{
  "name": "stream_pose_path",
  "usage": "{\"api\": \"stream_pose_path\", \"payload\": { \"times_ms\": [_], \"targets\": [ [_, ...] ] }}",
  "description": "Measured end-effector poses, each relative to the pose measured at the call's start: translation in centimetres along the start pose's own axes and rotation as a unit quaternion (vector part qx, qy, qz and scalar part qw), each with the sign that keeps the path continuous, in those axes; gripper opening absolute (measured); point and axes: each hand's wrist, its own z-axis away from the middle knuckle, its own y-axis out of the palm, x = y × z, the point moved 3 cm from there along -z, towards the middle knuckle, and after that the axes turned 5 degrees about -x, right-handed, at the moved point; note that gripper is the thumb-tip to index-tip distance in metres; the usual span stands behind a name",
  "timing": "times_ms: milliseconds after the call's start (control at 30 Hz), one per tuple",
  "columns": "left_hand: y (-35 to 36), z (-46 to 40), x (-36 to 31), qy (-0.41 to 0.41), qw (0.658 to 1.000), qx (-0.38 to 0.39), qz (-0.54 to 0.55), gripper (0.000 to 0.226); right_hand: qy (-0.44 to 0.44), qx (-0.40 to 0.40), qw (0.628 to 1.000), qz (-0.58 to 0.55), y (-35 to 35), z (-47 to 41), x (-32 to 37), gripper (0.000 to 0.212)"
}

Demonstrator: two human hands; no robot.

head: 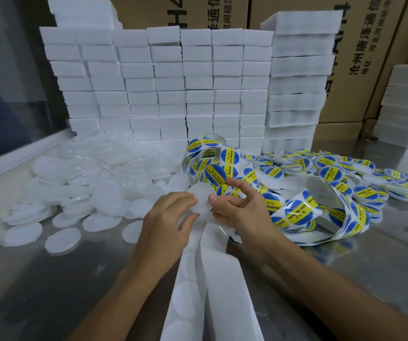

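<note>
At the left of the frame a big heap of unlabelled lids (94,183) lay on the desk (50,279), so much work seemed left. At centre, the left hand (171,217) and right hand (242,207) together pinched one round, white, still bare lid (199,201), with a blue-and-yellow sticker (214,174) by the right forefinger. At the right lay many labelled lids (345,168).

packing workshop | stacked foam blocks (198,94), cartons (360,45) (printed), sticker rolls (296,207)

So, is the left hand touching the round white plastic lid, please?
Touching: the head view shows the left hand pinching the round white plastic lid by its left edge.
</note>
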Motion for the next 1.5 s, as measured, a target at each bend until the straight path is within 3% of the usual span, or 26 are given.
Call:
{"api": "stream_pose_path", "payload": {
  "times_ms": [100,167,267,333,433,533,667,867,967,1133,1267,1367,1500],
  "targets": [
    [-0.3,-0.2,-0.3,0.056,0.997,-0.037,-0.032,0.012,0.013,-0.002,1.0,0.004,-0.1,-0.1,0.0,0.059],
    [-0.5,-0.3,-0.4,0.056,0.997,-0.057,-0.015,0.008,0.022,-0.009,1.0,0.0,-0.1,-0.2,0.0,0.047],
    [-0.6,-0.5,-0.1,-0.11,0.984,-0.089,0.108,0.011,0.026,-0.045,0.998,-0.033,-0.4,-0.5,-0.2,0.016],
    [0.0,-0.2,0.8,-0.277,0.932,-0.08,0.219,0.023,0.031,-0.067,0.996,-0.049,-0.7,-0.5,-0.1,0.004],
    [0.5,0.3,1.6,-0.424,0.829,-0.09,0.354,0.018,0.034,-0.079,0.994,-0.064,-1.2,-0.6,0.1,0.017],
    [0.5,0.4,1.8,-0.488,0.757,-0.096,0.423,0.013,0.037,-0.078,0.994,-0.062,-1.3,-0.7,0.3,0.011],
    [0.6,0.4,1.7,-0.519,0.71,-0.09,0.468,0.014,-0.001,-0.064,0.998,-0.01,-1.0,-0.4,0.3,0.004],
    [0.5,0.3,1.2,-0.513,0.707,-0.069,0.482,0.022,-0.096,-0.021,0.991,0.093,-0.4,0.1,0.4,0.009],
    [0.5,0.2,1.2,-0.506,0.715,-0.062,0.479,0.029,-0.098,-0.014,0.99,0.105,-0.3,0.2,0.6,0.011],
    [0.6,0.3,1.1,-0.503,0.718,-0.063,0.477,0.02,-0.077,-0.017,0.993,0.085,-0.2,0.2,0.3,0.004],
    [0.6,0.3,1.6,-0.508,0.723,-0.079,0.462,0.014,-0.09,0.02,0.988,0.124,0.5,0.4,0.2,0.015],
    [0.2,0.5,2.5,-0.519,0.708,-0.091,0.469,0.013,-0.094,0.016,0.99,0.1,0.3,0.2,0.8,0.02],
    [-0.1,0.4,2.9,-0.516,0.702,-0.092,0.482,0.016,-0.088,0.013,0.99,0.109,0.2,0.3,1.1,0.011]
  ]
}}
